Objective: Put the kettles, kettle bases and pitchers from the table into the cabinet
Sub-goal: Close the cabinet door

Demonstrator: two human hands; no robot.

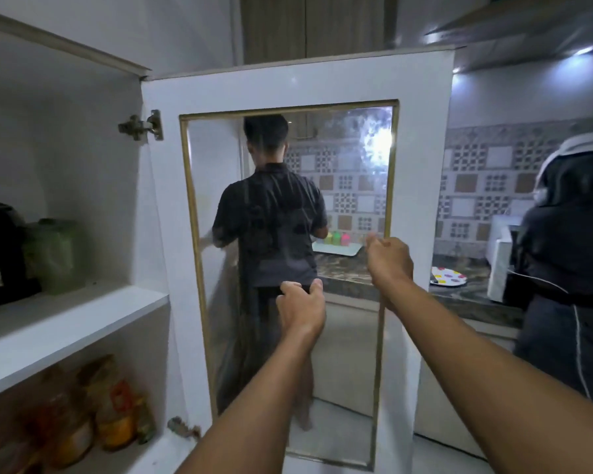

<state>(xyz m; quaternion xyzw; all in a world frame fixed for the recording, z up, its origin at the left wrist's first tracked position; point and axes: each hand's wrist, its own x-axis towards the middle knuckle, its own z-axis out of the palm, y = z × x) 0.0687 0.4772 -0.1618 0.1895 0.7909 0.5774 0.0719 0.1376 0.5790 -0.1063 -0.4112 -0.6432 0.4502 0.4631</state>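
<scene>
The white cabinet stands open at the left, its glass-paned door [418, 200] swung out in front of me. On the upper shelf [83, 313] sit a black kettle [4, 248] and a green pitcher [53, 254] side by side. My left hand [302, 307] is held up before the door's glass pane, fingers curled, holding nothing. My right hand [389, 260] is higher and to the right, at the gold trim of the glass pane, fingers curled; whether it touches the trim I cannot tell.
Bottles and packets [93, 415] fill the lower shelf. Through the glass a person [271, 213] stands at a dark stone counter [459, 295]. Another person [569, 251] stands at the right beside a white appliance [500, 258] and a patterned plate [447, 277].
</scene>
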